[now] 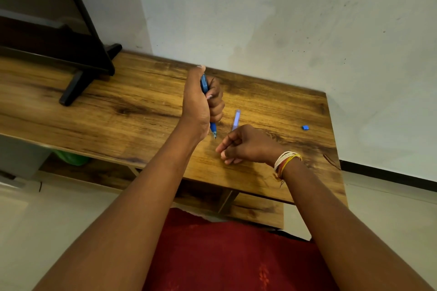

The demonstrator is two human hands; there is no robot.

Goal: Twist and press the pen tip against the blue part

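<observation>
1. One blue pen (204, 84), gripped in the left hand's (201, 104) full fist, tip down over the middle of the table (118, 111).
2. One clear pen tube (236, 119) lies flat just beside it, toward the back edge.
3. Right hand (246, 145), fingers loosely curled, holds nothing and rests near the front edge.
4. One small blue cap (305, 127) sits near the right edge.
5. One black stand (78, 82) at the back left.

Hands: two, a left hand (201, 101) and a right hand (246, 144)
Pens: one blue pen (204, 84), gripped in the left hand
Clear tubes: one clear tube (236, 119) on the bench (118, 106)
Small blue pieces: one blue piece (305, 127)
Screen stands: one black stand (78, 82)
Wrist thread bundles: one thread bundle (286, 160), right wrist
</observation>
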